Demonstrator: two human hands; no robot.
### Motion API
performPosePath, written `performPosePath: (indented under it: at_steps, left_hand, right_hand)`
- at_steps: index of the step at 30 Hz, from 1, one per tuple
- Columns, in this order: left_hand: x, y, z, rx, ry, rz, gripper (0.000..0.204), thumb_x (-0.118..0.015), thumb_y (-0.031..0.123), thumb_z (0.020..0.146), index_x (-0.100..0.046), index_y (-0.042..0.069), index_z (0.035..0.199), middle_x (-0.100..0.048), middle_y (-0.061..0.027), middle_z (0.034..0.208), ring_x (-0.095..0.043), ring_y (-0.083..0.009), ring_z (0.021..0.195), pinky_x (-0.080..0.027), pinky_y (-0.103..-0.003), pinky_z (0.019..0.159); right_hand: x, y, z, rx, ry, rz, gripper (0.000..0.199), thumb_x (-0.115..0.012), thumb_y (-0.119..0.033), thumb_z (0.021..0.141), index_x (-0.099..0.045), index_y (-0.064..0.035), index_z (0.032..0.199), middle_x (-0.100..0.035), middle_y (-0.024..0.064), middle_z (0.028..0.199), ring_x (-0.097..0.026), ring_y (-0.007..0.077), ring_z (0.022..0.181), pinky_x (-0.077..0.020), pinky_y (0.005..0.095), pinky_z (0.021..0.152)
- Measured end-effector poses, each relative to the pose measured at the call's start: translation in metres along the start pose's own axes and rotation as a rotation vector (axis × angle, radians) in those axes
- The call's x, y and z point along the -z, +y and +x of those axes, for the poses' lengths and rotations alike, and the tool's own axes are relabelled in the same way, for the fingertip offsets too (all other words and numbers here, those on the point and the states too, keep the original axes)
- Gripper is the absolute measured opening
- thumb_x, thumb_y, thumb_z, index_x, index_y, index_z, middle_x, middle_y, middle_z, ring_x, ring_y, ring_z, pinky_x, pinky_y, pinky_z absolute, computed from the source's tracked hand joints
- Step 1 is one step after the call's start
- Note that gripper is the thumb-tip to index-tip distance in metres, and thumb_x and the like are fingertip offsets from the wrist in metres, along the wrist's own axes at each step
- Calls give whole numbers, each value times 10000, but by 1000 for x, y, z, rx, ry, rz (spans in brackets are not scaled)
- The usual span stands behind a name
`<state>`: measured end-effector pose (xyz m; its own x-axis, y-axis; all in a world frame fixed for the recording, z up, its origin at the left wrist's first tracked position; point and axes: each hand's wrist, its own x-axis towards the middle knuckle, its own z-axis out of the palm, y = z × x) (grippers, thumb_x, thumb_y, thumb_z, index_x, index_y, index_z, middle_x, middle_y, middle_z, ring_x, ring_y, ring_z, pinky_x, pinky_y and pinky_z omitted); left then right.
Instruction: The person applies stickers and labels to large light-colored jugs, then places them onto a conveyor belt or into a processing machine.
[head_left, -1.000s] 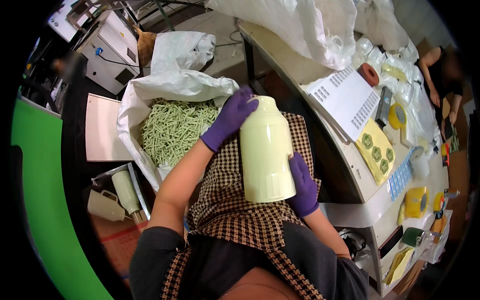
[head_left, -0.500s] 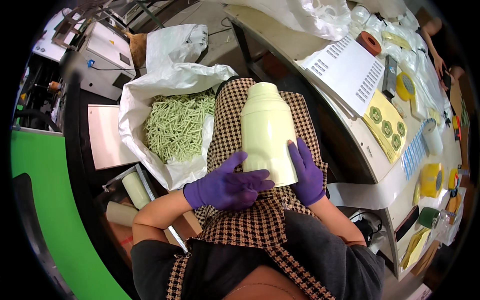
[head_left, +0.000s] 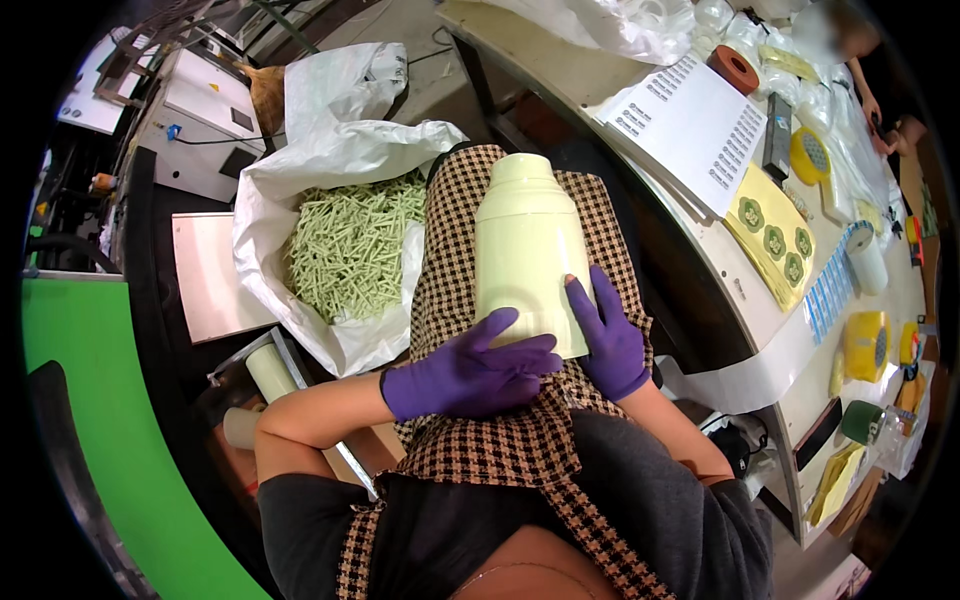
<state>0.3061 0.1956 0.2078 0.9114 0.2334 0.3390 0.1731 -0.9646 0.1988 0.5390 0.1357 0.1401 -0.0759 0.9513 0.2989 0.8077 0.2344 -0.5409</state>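
A pale yellow thermos flask body [head_left: 530, 240] lies over my lap on a brown-and-black houndstooth apron [head_left: 450, 240], its narrower end pointing away from me. My right hand [head_left: 612, 345], in a purple glove, grips the flask's lower right side; one bare fingertip shows through the glove. My left hand [head_left: 470, 372], also gloved in purple, is at the flask's near lower-left edge. Its thumb stands apart and its fingers stretch across the base. Whether they press on the flask is hard to tell.
At left stands a white sack [head_left: 262, 240] of short pale green sticks [head_left: 350, 250]. Below it, a metal-edged box holds a cream cylinder [head_left: 270, 372]. The table at right bears label sheets [head_left: 690, 130], yellow sticker sheets [head_left: 765, 240] and tape rolls [head_left: 866, 346]. Another person's hand [head_left: 908, 135] shows far right.
The flask appears slightly farther left and up in the picture. My left hand has shifted right across its base, and the view has moved a little.
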Motion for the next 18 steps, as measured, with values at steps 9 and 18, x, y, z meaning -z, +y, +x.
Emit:
performPosePath:
  at_steps: [9,18]
  left_hand:
    - [15,-6,-61,139,-306,-275,462,-575,164,1019,-543,163,1481,-453,-27,1594,-356,-136,1504,-14,-527,1270]
    - [-11,2,-19,364,-27,-1248,696,-542,65,1007,-148,175,1570,-500,-40,1531,-486,-112,1393,-146,-484,1256]
  right_hand:
    - [-2,-1,-1,1,21,23,843,-658,75,784,-459,-241,1539,-460,233,1505,-686,387,1075,-595,376,696]
    - [-10,3,0,-10,28,-62,823,-680,-23,824,-407,-244,1568,-465,222,1519,-711,352,1025,-589,372,655]
